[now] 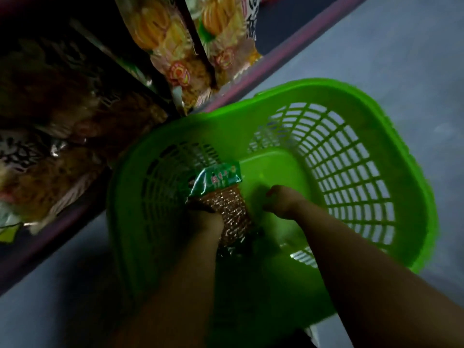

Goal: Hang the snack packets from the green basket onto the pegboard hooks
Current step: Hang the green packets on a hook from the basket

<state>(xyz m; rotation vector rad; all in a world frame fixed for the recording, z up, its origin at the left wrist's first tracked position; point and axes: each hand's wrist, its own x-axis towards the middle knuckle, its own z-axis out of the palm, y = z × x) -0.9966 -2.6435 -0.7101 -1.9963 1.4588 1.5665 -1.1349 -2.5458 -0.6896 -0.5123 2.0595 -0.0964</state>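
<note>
The green basket [364,101] stands on the floor, seen from above. Both my arms reach down into it. My left hand [206,219] grips a snack packet [226,197] with a green header card and brownish contents, lying against the basket's left inner wall. My right hand [281,202] is beside it over the basket's bottom, fingers curled; the blur hides whether they hold anything. Dark packet edges show under my left wrist. No pegboard hook is visible.
A display rack with a purple base edge [251,79] runs along the left. Orange-and-yellow snack bags [173,46] and dark brown packets [62,104] hang or lean there. Grey floor [389,46] surrounds the basket.
</note>
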